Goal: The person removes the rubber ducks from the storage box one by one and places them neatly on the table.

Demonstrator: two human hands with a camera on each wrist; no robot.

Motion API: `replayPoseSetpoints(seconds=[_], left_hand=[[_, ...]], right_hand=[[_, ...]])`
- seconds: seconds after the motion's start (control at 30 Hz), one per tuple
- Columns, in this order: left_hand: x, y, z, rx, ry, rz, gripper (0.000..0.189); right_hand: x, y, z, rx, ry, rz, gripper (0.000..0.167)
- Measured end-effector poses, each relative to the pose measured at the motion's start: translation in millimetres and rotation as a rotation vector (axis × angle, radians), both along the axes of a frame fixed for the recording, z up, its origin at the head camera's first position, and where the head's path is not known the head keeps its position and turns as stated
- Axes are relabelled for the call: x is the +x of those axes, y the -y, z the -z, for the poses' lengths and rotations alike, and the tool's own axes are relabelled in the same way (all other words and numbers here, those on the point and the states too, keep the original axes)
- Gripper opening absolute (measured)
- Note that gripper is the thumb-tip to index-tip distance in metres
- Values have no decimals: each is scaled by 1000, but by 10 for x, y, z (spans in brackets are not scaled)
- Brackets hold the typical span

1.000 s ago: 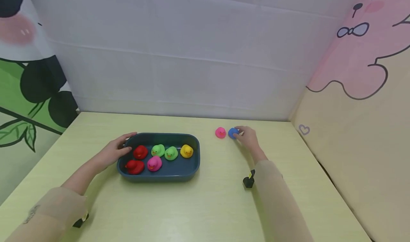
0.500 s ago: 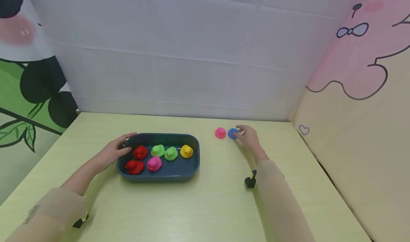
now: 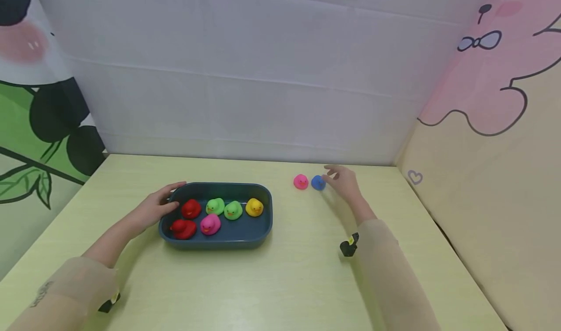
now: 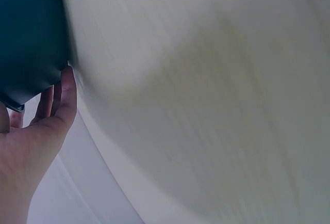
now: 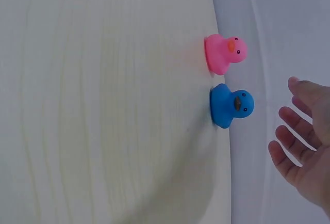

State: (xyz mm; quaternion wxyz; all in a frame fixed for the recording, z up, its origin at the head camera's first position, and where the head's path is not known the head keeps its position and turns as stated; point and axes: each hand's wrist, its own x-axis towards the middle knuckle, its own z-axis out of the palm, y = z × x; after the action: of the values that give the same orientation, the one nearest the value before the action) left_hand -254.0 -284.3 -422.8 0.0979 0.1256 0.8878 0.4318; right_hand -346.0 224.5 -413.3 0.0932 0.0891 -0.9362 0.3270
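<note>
My left hand grips the left end of a dark blue tray, thumb at the rim and fingers along the outer wall. In the left wrist view its fingers lie against the tray's corner. Inside sit two red rubber ducks, two green ones, a magenta duck and a yellow duck. My right hand is raised just right of a blue rubber duck, fingers spread and holding nothing. That duck stands upright on the table beside a pink rubber duck.
The pale wooden table ends at a white cloth backdrop behind the ducks. A panel with a pink cartoon animal rises on the right, and a panda-printed one on the left.
My right hand has moved off the blue duck, slightly up and to the right, its fingers now apart from it. The blue duck stays in place. My left hand keeps its hold on the tray.
</note>
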Motion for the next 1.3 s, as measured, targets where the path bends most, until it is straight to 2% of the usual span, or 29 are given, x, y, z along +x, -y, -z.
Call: replayPoseSetpoints(seconds=[0.3, 0.63, 0.87, 1.1, 1.3], left_hand=[[3, -7, -8, -4, -5, 1, 59], [-2, -6, 4, -6, -11, 8, 59], [-12, 3, 13, -3, -3, 2, 60], [-37, 7, 38, 8, -5, 8, 59], [-60, 9, 55, -1, -23, 13, 59]], right_hand=[[72, 42, -155, -70, -51, -18, 28], [189, 194, -322, -83, -81, -50, 28], [297, 347, -425, -106, -167, -95, 24], [444, 520, -514, -152, -153, -129, 25], [542, 684, -529, -170, -167, -158, 25]])
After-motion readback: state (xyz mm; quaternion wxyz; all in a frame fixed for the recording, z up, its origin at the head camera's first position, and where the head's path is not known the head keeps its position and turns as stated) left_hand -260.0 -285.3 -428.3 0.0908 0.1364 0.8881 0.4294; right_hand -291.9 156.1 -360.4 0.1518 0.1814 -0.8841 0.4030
